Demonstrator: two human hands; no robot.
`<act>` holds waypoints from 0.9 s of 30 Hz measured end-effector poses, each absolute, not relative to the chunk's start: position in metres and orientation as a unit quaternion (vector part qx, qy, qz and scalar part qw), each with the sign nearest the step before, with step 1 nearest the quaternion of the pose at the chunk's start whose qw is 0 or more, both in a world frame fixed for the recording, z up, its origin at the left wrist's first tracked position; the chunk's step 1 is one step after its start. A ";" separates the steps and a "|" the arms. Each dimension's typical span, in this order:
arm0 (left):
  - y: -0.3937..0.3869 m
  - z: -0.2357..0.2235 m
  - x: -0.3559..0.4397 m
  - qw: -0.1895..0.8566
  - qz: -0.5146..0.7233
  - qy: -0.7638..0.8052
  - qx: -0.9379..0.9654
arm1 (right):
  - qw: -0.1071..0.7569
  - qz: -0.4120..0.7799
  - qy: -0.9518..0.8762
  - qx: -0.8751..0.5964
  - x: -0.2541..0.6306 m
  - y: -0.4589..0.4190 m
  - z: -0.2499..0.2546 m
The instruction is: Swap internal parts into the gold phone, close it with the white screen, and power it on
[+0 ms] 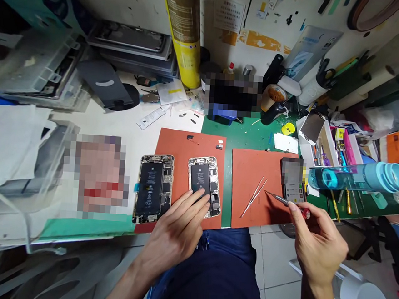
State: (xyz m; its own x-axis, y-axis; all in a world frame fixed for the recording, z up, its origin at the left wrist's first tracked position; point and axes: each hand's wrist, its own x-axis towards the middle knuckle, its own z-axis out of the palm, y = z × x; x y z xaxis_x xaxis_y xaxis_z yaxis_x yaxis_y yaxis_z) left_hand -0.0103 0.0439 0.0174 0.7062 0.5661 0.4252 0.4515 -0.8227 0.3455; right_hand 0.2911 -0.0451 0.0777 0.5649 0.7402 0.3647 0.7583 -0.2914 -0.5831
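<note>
Left hand (182,219): fingers nearly straight, resting on opened phone (202,179), frame center. Right hand (317,237): fingers pinching screwdriver (280,199), lower right.

Bright, cool light falls on the white and green bench (119,125), seemingly from above, and the right hand (321,244) throws a dark shadow toward ten o'clock. Wide-angle stretching bends things near the edges. Coarse pixel blocks hide patches at nine, twelve and three o'clock; the dim floor at seven looks soft.
</note>
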 end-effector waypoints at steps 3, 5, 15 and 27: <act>0.045 0.011 -0.012 0.114 0.289 0.272 0.911 | 0.377 -0.016 -0.467 -0.800 0.291 -0.034 0.066; 0.046 0.007 -0.012 0.115 0.300 0.269 0.908 | 0.398 0.015 -0.447 -0.801 0.290 -0.029 0.057; 0.050 -0.001 -0.013 0.083 0.340 0.229 0.908 | 0.536 0.143 -0.318 -0.769 0.295 -0.015 0.049; 0.053 -0.004 -0.014 0.080 0.343 0.216 0.911 | 0.607 0.217 -0.216 -0.733 0.302 -0.015 0.057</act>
